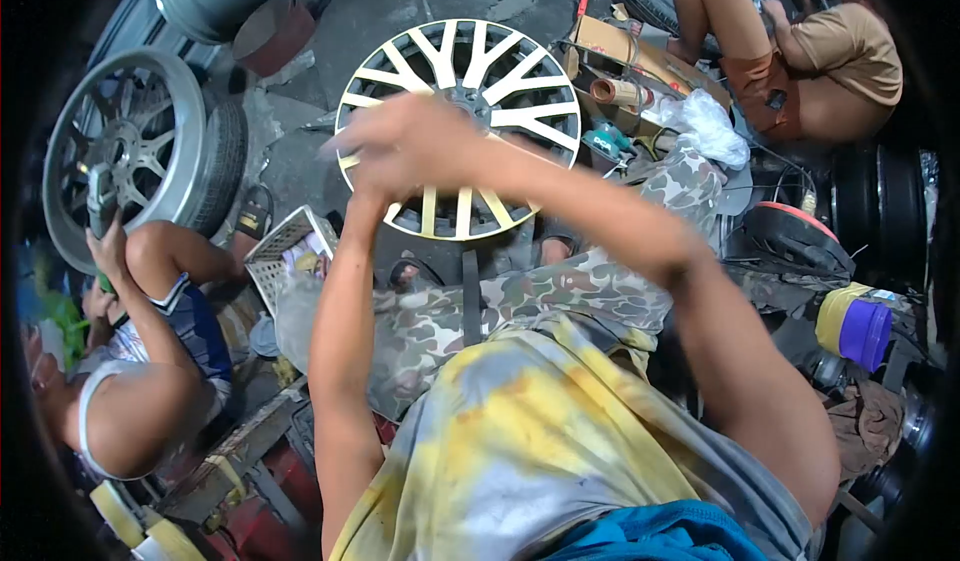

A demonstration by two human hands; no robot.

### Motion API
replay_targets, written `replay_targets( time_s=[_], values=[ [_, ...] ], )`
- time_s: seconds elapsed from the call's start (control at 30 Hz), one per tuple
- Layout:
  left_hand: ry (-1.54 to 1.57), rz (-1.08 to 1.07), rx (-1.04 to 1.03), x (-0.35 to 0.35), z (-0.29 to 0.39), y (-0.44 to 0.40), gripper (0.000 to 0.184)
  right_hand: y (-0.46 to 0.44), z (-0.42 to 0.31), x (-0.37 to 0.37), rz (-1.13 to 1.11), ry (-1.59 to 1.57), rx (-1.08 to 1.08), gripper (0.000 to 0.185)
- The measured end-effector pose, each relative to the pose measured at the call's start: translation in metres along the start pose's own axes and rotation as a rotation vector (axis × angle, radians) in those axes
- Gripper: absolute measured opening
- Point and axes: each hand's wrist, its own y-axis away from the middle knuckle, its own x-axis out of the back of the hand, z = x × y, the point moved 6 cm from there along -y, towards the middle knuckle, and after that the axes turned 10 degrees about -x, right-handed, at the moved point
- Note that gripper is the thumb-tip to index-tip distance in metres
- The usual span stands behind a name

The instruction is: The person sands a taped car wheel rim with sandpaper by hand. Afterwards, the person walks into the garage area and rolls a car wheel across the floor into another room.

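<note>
A wheel rim (512,116) with pale cream spoke faces and dark gaps lies on the floor in front of my knees. Over its left part, my right hand (430,139) crosses in front of my left hand (366,176). The two overlap and look close together; whether they touch, I cannot tell. Motion smears the fingers, and much of my left hand is hidden. Nothing held shows clearly in either one. My camouflage trousers (530,296) and paint-stained shirt (500,401) are below.
At left, a person's hand (108,246) holds a tool against a grey wheel (60,161). A white basket (270,261) stands nearby. To the right are a cardboard box (605,39), a teal power tool (606,141) and a plastic bag (708,126). Another person (850,51) sits beside a tyre.
</note>
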Motion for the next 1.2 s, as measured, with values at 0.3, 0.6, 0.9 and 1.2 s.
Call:
replay_targets(
  time_s=[0.3,0.6,0.9,1.2],
  values=[
    [0.022,-0.123,0.167,0.091,0.042,0.07,0.116,0.144,0.218,0.215,0.397,0.36,-0.602,0.033],
    [-0.235,-0.352,0.027,0.09,0.059,0.022,0.093,0.147,0.183,0.181,0.255,0.315,-0.516,0.026],
    [-0.284,0.237,-0.227,0.084,0.121,-0.032,0.073,0.156,0.197,0.165,0.159,0.283,-0.606,0.028],
    [-0.169,0.284,-0.047,0.049,0.126,-0.048,0.083,0.156,0.206,0.163,0.12,0.101,-0.789,0.029]
  ],
)
